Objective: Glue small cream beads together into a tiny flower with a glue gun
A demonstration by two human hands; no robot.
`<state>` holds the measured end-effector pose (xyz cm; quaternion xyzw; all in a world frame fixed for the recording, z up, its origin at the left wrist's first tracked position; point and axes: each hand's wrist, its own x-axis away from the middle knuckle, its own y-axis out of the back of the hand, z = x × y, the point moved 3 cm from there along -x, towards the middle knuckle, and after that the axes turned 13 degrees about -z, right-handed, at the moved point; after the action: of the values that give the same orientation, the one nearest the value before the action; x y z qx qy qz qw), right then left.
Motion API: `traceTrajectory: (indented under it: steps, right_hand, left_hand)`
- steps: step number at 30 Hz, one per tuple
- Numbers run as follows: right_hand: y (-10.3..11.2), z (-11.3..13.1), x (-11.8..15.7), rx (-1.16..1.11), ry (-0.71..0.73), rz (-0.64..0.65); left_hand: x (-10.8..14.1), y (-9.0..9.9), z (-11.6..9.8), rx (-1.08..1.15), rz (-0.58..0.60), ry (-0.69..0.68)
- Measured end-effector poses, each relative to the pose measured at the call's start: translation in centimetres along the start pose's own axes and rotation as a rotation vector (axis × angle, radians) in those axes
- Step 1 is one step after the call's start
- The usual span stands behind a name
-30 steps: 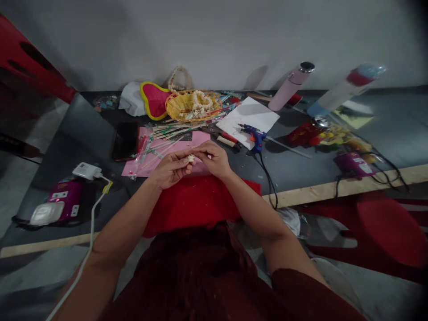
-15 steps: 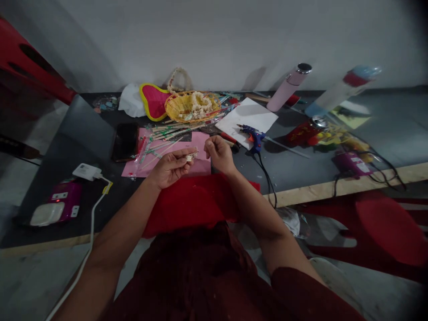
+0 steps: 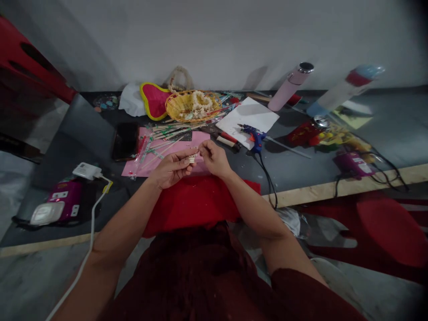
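Between its thumb and fingers, my left hand [image 3: 174,168] pinches a small cream-coloured beaded piece [image 3: 192,158]. My right hand [image 3: 214,158] is closed at the piece's right side, fingertips pressed together; whatever it holds is too small to name. Both hands are over pink paper [image 3: 200,137], just above a red cloth [image 3: 200,200]. Thin sticks with green marks [image 3: 170,131] lie behind my left hand. Beyond them, a yellow basket [image 3: 174,107] holds a cream beaded ring [image 3: 201,103].
A blue glue gun [image 3: 257,138] rests partly on white paper [image 3: 247,117], its cable hanging over the edge. Around stand a pink flask [image 3: 290,87], a red can [image 3: 306,130] and a clear bottle [image 3: 344,91]. A phone [image 3: 125,141] and purple power box [image 3: 68,200] are left.
My right hand has moved left to the beaded piece, closing the gap between the hands. My left hand stays nearly in place, with the piece turned slightly.
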<state>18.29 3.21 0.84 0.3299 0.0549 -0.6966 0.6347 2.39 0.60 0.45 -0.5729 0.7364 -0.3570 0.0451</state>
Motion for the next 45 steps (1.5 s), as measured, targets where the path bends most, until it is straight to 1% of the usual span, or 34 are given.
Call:
traceTrajectory:
  steps: [2, 5, 7, 8, 10, 13, 15, 18, 22, 24, 27, 31, 34, 36, 37, 39, 42, 45]
  right_hand:
    - [0.2, -0.3, -0.1, -0.070, -0.085, -0.013]
    - [0.5, -1.1, -0.3, -0.251, -0.263, -0.118]
    - [0.7, -1.5, -0.4, -0.324, -0.330, -0.157]
    - [0.6, -1.6, -0.5, -0.338, -0.344, -0.150]
    - [0.3, -1.6, -0.5, -0.352, -0.359, -0.074]
    - [-0.5, -1.2, -0.2, -0.405, -0.375, 0.118]
    - [-0.9, -0.9, 0.1, -0.444, -0.382, 0.193]
    - [-1.1, -0.8, 0.3, -0.459, -0.392, 0.192]
    - [-1.0, -1.1, 0.3, -0.419, -0.390, 0.168]
    - [-1.0, -1.1, 0.2, -0.413, -0.385, 0.180]
    - [-0.8, -0.9, 0.0, -0.396, -0.394, 0.191]
    - [-0.8, -0.9, -0.1, -0.411, -0.482, 0.159]
    - [-0.9, -1.0, 0.0, -0.427, -0.534, 0.150]
    - [-0.8, -1.2, 0.0, -0.413, -0.540, 0.121]
    - [-0.8, -1.3, -0.1, -0.405, -0.540, 0.100]
    - [-0.6, -1.5, -0.1, -0.403, -0.545, 0.058]
    - [-0.3, -1.8, -0.3, -0.458, -0.564, -0.005]
    - [0.1, -2.0, -0.5, -0.513, -0.566, -0.078]
  left_hand:
    - [0.0, 0.1, -0.1, -0.005, 0.002, -0.010]
    - [0.0, 0.2, -0.4, -0.002, 0.006, -0.028]
    - [0.0, 0.3, -0.4, 0.001, 0.017, -0.032]
    - [0.0, 0.3, -0.4, -0.002, 0.021, -0.033]
    - [-0.1, 0.4, -0.4, -0.012, 0.024, -0.036]
    - [-0.1, 0.5, -0.3, -0.037, 0.012, -0.051]
    - [-0.1, 0.4, -0.2, -0.067, 0.000, -0.062]
    - [0.0, 0.2, -0.2, -0.122, -0.029, -0.095]
    - [0.1, -0.1, 0.1, -0.228, -0.053, -0.115]
    - [0.0, -0.1, 0.2, -0.314, -0.056, -0.158]
    - [-0.2, 0.0, 0.4, -0.483, -0.057, -0.268]
    - [-0.7, 0.4, 1.0, -0.720, -0.047, -0.421]
    - [-0.7, 0.4, 1.1, -0.806, -0.044, -0.503]
    - [-0.5, 0.2, 0.9, -0.762, -0.051, -0.506]
    - [-0.4, 0.1, 0.7, -0.712, -0.051, -0.480]
    - [-0.2, 0.0, 0.3, -0.555, -0.082, -0.423]
    - [0.0, -0.2, -0.3, -0.323, -0.072, -0.345]
    - [0.1, -0.1, -0.6, -0.197, -0.062, -0.291]
